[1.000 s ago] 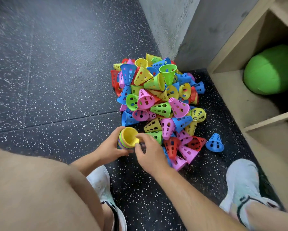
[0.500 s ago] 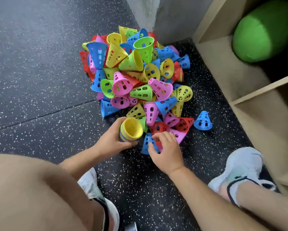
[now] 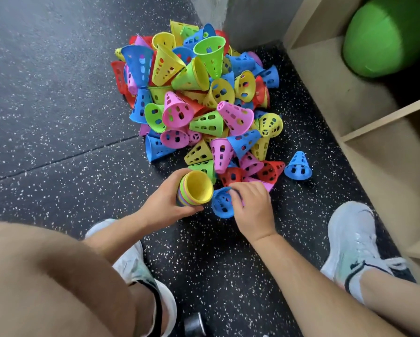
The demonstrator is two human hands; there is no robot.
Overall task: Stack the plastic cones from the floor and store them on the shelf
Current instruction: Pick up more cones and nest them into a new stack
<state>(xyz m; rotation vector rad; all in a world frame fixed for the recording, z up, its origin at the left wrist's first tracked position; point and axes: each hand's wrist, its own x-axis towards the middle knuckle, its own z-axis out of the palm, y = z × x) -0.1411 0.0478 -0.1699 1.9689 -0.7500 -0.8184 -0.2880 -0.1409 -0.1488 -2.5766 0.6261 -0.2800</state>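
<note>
Left hand grips a nested stack of cones, yellow innermost, open end facing up; right hand pinches the rim of a blue cone just beside it; loose cone pile lies beyond on the speckled floor; wooden shelf holds a green ball.

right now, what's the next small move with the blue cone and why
Probably lift the blue cone and drop it tip-first into the stack: the right hand grips its rim, and the left hand holds the stack mouth-up alongside.
</note>
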